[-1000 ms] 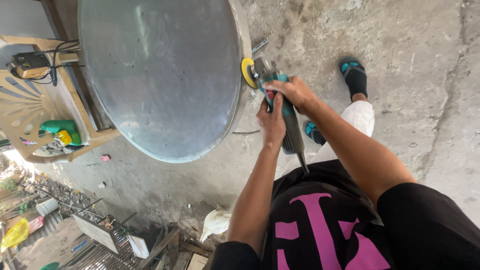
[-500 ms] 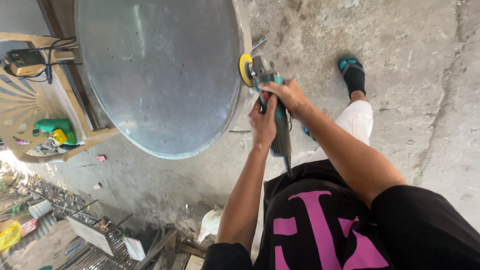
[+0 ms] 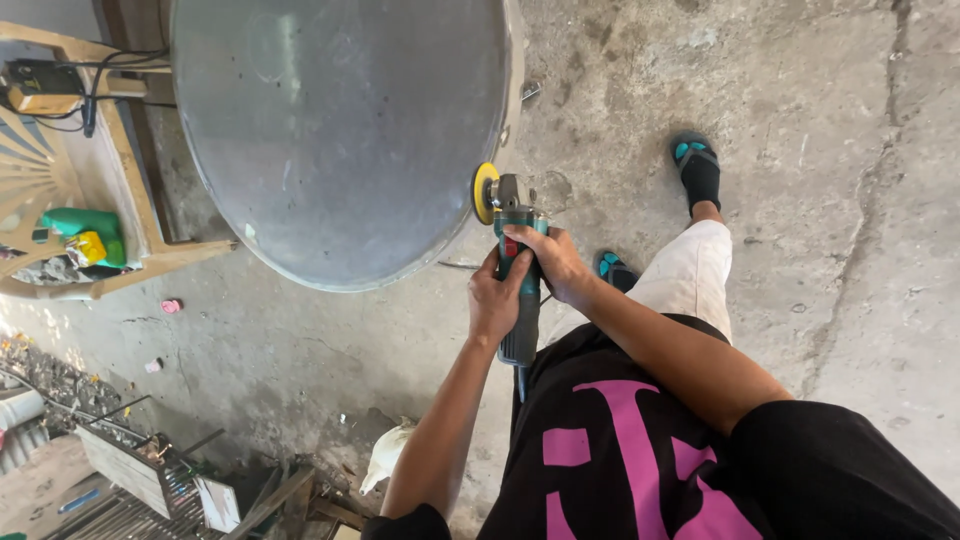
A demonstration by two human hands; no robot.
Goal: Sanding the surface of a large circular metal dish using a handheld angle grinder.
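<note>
A big round metal pan (image 3: 340,130) stands on edge, its dull grey face toward me. I hold a teal angle grinder (image 3: 520,290) with both hands. My left hand (image 3: 495,300) wraps the grinder's body from the left, and my right hand (image 3: 555,262) grips it nearer the head. The grinder's yellow disc (image 3: 485,192) sits at the pan's lower right rim; whether it touches the metal I cannot tell.
A light wooden chair (image 3: 120,170) at the left carries a green and yellow tool (image 3: 85,235) and a dark box with cables (image 3: 40,85). My feet in black and teal sandals (image 3: 697,165) rest on cracked concrete. Scrap and metal grating (image 3: 150,480) lie at the lower left.
The grinder and both hands have slid down along the pan's right rim, toward its lower edge. My head has shifted, so the pan now looks larger.
</note>
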